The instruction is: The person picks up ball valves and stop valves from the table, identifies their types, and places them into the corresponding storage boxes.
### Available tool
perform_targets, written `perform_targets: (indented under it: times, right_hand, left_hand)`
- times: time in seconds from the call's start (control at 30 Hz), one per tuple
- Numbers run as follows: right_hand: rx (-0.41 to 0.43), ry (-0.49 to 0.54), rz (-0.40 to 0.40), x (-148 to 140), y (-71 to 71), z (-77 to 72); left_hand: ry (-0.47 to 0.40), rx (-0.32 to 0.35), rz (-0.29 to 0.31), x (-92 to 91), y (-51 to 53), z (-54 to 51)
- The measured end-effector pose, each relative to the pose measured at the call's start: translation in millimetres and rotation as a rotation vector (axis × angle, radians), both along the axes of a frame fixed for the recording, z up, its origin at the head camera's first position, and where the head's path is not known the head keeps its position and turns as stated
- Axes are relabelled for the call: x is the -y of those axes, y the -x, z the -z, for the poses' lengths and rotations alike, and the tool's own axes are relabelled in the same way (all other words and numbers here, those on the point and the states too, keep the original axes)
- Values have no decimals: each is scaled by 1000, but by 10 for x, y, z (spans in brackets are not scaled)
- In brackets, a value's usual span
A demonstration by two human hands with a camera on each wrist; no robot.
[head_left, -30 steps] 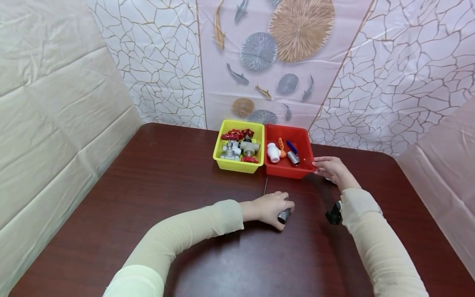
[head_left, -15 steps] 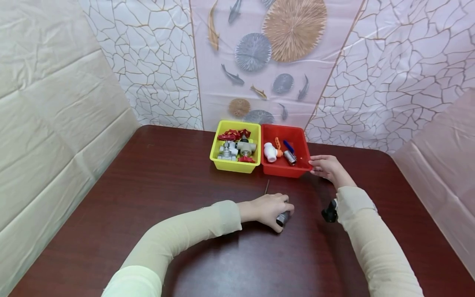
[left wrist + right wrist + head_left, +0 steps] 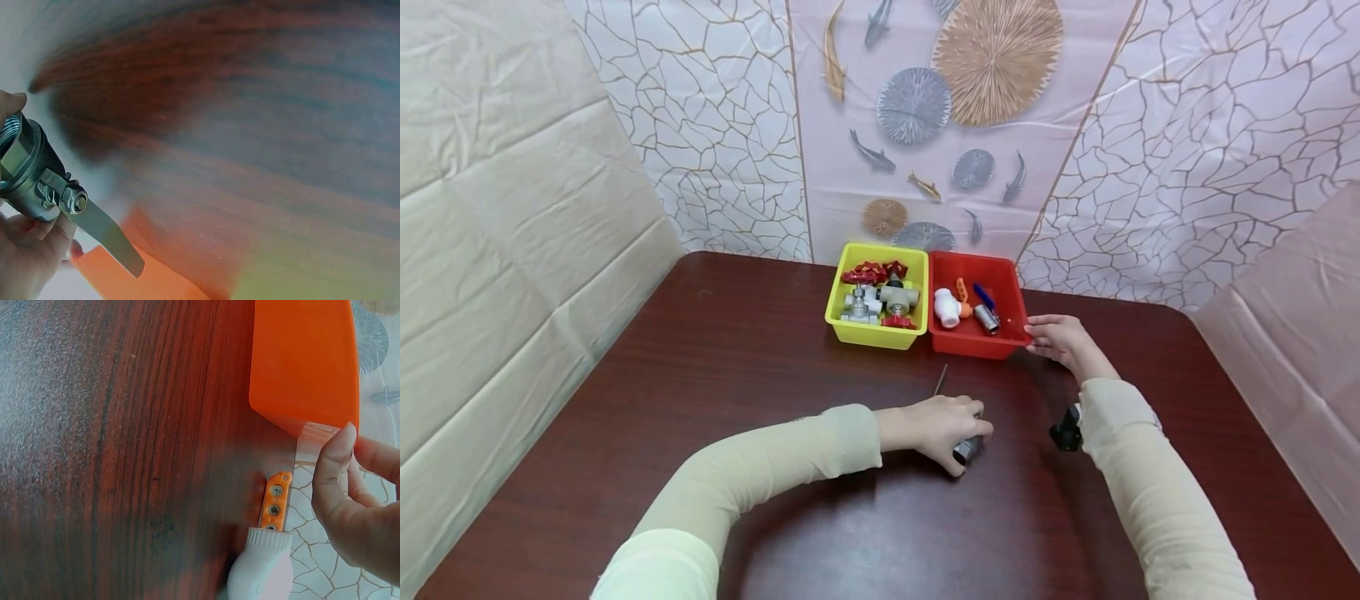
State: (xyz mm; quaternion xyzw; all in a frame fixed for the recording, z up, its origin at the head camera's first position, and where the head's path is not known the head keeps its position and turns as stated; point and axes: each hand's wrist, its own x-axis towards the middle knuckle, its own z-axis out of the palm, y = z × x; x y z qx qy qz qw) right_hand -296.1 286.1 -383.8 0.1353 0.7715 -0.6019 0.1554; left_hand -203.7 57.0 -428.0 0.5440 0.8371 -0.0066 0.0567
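Note:
My left hand [image 3: 942, 429] grips a metal ball valve [image 3: 964, 451] just above or on the table, in front of the bins; whether the valve touches the tabletop I cannot tell. Its flat lever [image 3: 112, 240] points away toward the bins, and a threaded opening shows in the left wrist view. The red bin [image 3: 977, 346] has its right front corner pinched between thumb and fingers of my right hand [image 3: 1063, 340]. Inside that bin lie a white valve with an orange handle [image 3: 948, 308] and a metal valve with a blue handle [image 3: 987, 318].
Left of the red bin, and against it, stands a yellow bin [image 3: 880, 335] with several red-handled valves. Another white valve [image 3: 261, 569] with an orange handle lies on the table beside the red bin. A patterned cloth [image 3: 730, 125] hangs behind the table.
My left hand has shifted slightly toward me and to the left with the ball valve, its lever tilting a little to the right. My right hand stays at the red bin's corner.

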Motion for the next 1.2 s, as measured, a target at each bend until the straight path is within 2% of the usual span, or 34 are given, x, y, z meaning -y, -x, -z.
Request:
perform_targets:
  times: [0.17,0.27,0.33,0.4,0.53,0.6,0.73,0.97,1.2]
  right_hand:
    - [-3,-15,10,15,-25,4]
    - [-19,-34,15,5,-14,29]
    - [-31,-38,17,-8,-3,47]
    - [-37,12,16,-42,8,61]
    - [-37,10,12,-50,4,68]
    - [-32,-26,13,-32,-6,60]
    - [-12,-16,31,-5,-25,34]
    - [-6,-39,44,11,-10,47]
    - [-24,-72,54,34,-24,42]
  left_hand:
    - [6,-11,19,19,-3,-69]
    - [8,-22,37,30,5,-155]
    - [16,-15,46,34,10,-221]
    - [25,1,55,39,13,-279]
    - [43,18,73,42,14,-368]
    - [41,10,85,42,15,-403]
    - [34,-26,111,40,30,-453]
    - [33,-87,121,99,149,-544]
    - [11,-89,92,143,316,-679]
